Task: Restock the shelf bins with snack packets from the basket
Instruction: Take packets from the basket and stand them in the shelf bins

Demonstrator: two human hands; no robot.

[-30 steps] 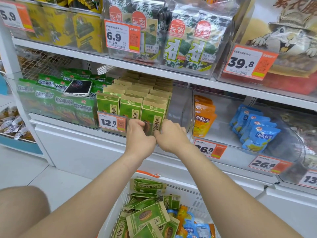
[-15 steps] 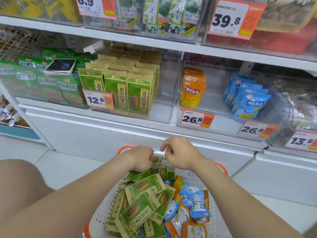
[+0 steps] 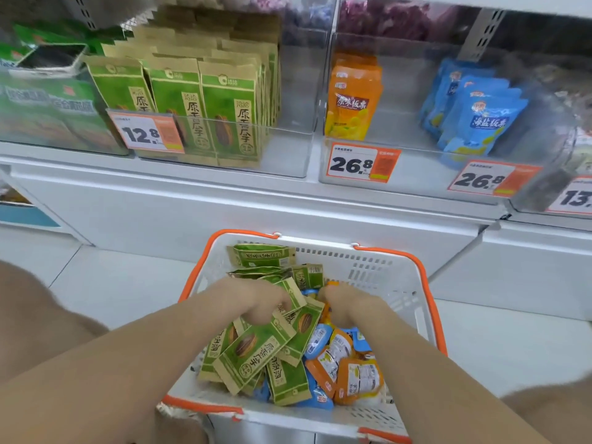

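**Hands in the basket, shelf bins waiting.** Both hands of a person restocking a shop shelf are down in a white basket [image 3: 400,283] with orange handles. It sits on the floor near the camera, just in front of the shelf.

The left hand [image 3: 256,302] has its fingers curled over the top edge of the green seed packets [image 3: 253,354] heaped in the basket's left half, apparently gathering one or more to lift. The right hand [image 3: 347,302], close beside it but apart, dips among the orange packets [image 3: 358,376] and blue packets [image 3: 317,339] on the right. Its fingertips are buried, so whether it grips anything cannot be told.

On the far shelf, the clear bin [image 3: 288,155] behind the 12.8 price tag [image 3: 144,133] holds shelved green packs [image 3: 205,110] in upright rows, faces forward for shoppers. The open space on its right side is the likely destination. The bins further right hold orange chestnut packs [image 3: 352,97] and blue chestnut packs [image 3: 480,120] and look sparsely filled, suggesting much restocking remains.
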